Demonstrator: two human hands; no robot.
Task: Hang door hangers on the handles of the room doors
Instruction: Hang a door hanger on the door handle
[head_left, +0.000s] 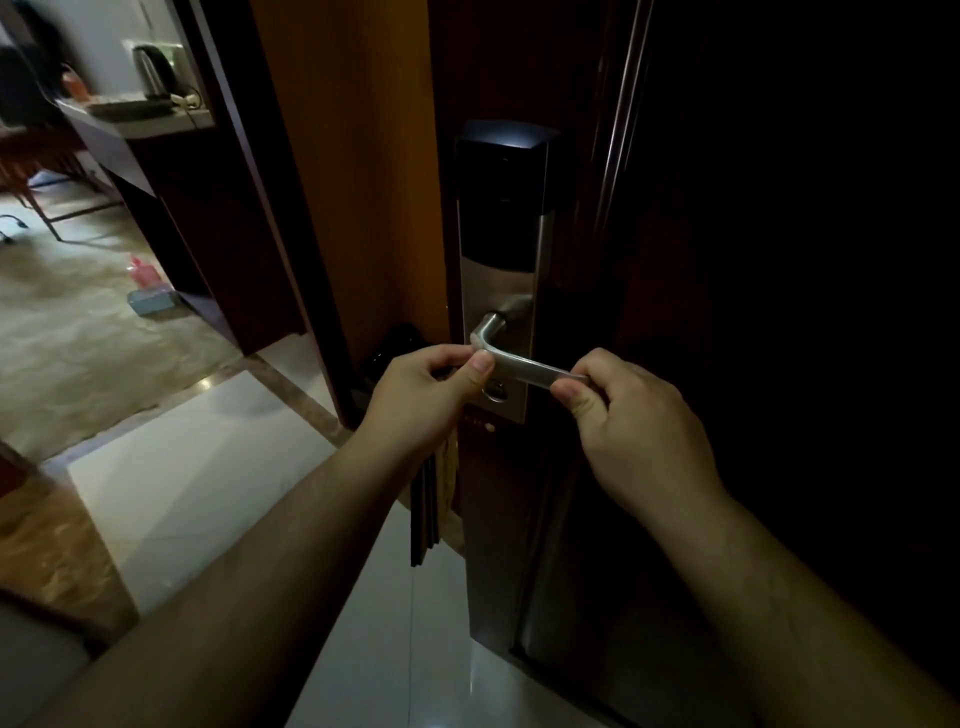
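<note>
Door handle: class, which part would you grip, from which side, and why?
Take the door handle by its straight bar near the free end, coming from the right, where the right hand pinches it. The bar runs sideways from a bend at the lock plate, so that end stands open; the left hand, holding door hangers, crowds the bend.

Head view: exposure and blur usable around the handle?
Head view: dim overall; handle, left hand and right hand readable; door right of them nearly black; kettle upper left blurred; small glare on floor tile; wide-angle bows the door edges.
</note>
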